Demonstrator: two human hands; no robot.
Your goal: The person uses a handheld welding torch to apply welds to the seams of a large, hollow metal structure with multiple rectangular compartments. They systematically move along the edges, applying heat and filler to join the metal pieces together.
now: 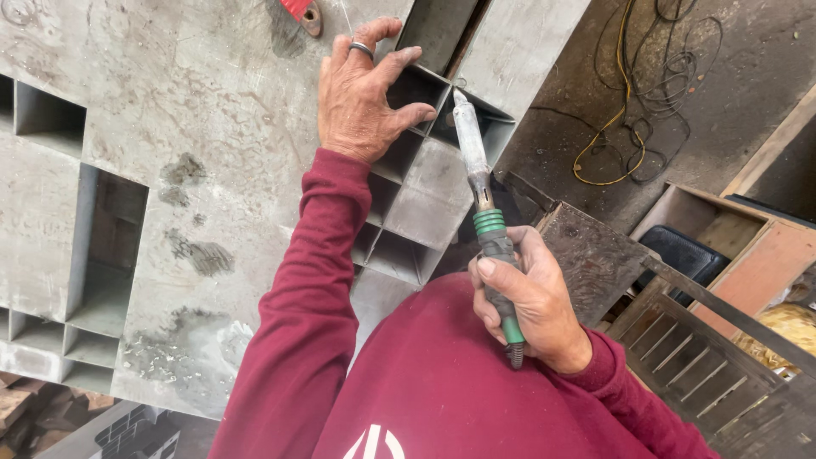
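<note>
At centre, the right hand [531, 302] clamps a green-handled welding torch [484, 212], its tip at the upper corner of a box opening [463, 119] in the grey steel panel [195, 127]. The left hand [365, 93], fingers spread, braces flat on the panel just beside that tip; judged risk: heat or spatter reaching the bare fingers and red sleeve [306, 297]. Loose cables [633, 110] on the floor could snag. A wooden crate [731, 246] and a slatted frame [680, 348] crowd the right side.
</note>
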